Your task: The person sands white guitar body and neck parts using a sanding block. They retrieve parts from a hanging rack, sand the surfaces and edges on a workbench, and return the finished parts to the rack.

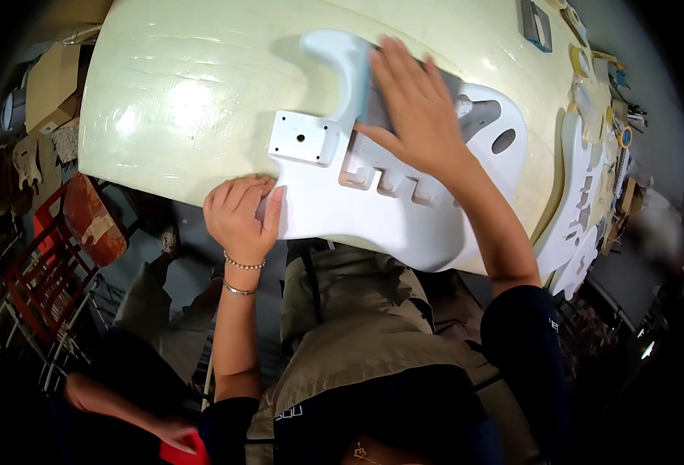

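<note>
A white electric guitar body (318,209) lies flat near the table's front edge, its neck pocket toward the left and its pickup cavities near the middle. My left hand (241,217) is closed round the near horn, with the thumb on the top face; part of the horn is hidden beneath the fingers. Across the far side of the body, my right hand (419,116) presses flat on a grey sheet that looks like sandpaper (448,80). Its fingers are stretched out over the sheet, and the thumb rests by the sheet's left edge.
Shiny film covers the pale table (148,70). More white guitar bodies (570,194) stand along the right side, near rolls of tape (581,62). A grey block (536,25) lies at the far right. At left are a red chair (43,287) and another person's hand (177,434).
</note>
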Demonstrator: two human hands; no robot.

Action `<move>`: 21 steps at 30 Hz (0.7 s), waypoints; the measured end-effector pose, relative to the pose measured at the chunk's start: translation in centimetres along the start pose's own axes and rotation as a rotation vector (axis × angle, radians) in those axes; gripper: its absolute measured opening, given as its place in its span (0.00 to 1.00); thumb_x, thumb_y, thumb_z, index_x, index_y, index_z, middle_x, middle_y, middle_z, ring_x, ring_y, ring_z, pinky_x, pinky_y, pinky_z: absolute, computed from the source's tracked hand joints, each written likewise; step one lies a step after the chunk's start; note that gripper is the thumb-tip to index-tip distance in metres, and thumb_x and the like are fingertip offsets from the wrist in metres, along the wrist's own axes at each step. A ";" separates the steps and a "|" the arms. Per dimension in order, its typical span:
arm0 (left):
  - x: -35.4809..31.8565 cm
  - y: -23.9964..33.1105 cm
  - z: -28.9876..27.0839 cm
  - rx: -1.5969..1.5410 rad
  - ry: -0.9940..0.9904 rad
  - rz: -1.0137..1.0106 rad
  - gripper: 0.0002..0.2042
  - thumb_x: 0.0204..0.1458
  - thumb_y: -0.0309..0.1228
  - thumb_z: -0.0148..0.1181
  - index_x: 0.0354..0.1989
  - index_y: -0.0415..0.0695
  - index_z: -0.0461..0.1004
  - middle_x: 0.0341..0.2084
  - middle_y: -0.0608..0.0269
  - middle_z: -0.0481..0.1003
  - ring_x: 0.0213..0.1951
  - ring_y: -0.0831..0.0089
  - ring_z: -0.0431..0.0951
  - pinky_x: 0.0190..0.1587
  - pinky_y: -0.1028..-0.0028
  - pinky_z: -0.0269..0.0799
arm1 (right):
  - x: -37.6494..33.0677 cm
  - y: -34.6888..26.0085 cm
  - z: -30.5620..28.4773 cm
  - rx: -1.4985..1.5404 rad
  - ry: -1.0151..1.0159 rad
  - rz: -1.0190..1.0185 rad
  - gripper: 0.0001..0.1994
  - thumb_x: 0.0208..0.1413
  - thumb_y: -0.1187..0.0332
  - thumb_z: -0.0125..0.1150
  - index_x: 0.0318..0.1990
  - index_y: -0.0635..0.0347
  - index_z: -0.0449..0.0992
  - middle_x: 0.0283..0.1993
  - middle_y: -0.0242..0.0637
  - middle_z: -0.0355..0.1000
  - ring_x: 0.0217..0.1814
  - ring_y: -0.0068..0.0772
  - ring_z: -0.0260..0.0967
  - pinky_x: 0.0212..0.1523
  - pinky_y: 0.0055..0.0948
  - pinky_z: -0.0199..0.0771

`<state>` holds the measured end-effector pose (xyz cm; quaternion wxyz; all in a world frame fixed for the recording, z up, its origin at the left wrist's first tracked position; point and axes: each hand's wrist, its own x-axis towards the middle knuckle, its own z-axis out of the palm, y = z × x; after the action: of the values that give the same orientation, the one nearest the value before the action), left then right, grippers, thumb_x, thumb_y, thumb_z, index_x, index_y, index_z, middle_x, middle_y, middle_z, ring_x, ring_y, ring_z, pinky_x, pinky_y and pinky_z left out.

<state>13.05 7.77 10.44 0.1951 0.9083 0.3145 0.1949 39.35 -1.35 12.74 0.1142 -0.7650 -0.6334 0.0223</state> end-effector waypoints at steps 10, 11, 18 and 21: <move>0.0 -0.1 0.1 -0.022 0.034 0.001 0.07 0.43 0.37 0.63 0.24 0.48 0.77 0.27 0.71 0.76 0.34 0.70 0.74 0.40 0.70 0.63 | 3.4 -1.2 0.9 -0.065 0.060 -0.113 0.39 0.51 0.41 0.50 0.62 0.64 0.57 0.67 0.45 0.52 0.70 0.41 0.47 0.67 0.50 0.40; 0.1 -0.5 0.3 -0.011 0.044 -0.005 0.07 0.43 0.36 0.63 0.24 0.48 0.77 0.27 0.71 0.77 0.34 0.70 0.74 0.41 0.70 0.63 | 1.9 -0.6 0.6 -0.075 0.047 -0.066 0.39 0.51 0.42 0.50 0.62 0.64 0.57 0.67 0.45 0.52 0.70 0.41 0.47 0.67 0.50 0.39; 0.0 0.1 0.8 0.003 0.016 0.008 0.07 0.47 0.35 0.60 0.24 0.46 0.77 0.28 0.68 0.77 0.35 0.68 0.75 0.41 0.71 0.64 | 5.2 -4.8 3.2 -0.129 0.103 -0.069 0.41 0.48 0.39 0.50 0.62 0.64 0.58 0.66 0.40 0.55 0.69 0.37 0.48 0.67 0.50 0.39; -0.2 0.0 0.4 0.022 -0.012 0.009 0.07 0.48 0.35 0.59 0.25 0.45 0.78 0.28 0.67 0.77 0.35 0.67 0.75 0.40 0.70 0.64 | 3.9 -3.4 3.3 0.021 0.123 -0.119 0.40 0.50 0.38 0.48 0.64 0.58 0.56 0.69 0.37 0.51 0.71 0.34 0.45 0.67 0.55 0.37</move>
<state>13.11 7.58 10.00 0.1862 0.9129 0.3114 0.1869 36.25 3.50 10.65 0.1619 -0.7248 -0.6692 -0.0251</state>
